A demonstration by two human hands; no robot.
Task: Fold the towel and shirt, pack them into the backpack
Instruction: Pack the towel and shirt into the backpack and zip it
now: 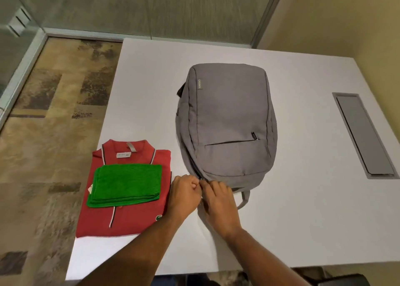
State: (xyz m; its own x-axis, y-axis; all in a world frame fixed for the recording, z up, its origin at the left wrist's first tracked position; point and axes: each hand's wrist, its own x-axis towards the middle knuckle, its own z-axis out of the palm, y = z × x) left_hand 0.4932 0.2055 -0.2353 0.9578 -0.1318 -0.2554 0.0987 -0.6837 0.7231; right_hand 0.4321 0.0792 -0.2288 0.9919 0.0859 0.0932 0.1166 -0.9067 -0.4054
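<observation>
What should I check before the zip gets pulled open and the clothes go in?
1. Towel folded, stacked on shirt: ok.
2. Shirt folded flat on table: ok.
3. Left hand at the zip on the backpack's near corner, fingers curled: ok.
4. Right hand on the backpack beside the zip: ok.
5. Main compartment open: not ok, still looks closed.
6. Zip puller actually pinched: cannot tell, fingers hide it.

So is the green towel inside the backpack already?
No, the folded green towel lies on top of the red shirt on the table, beside the backpack.
</observation>
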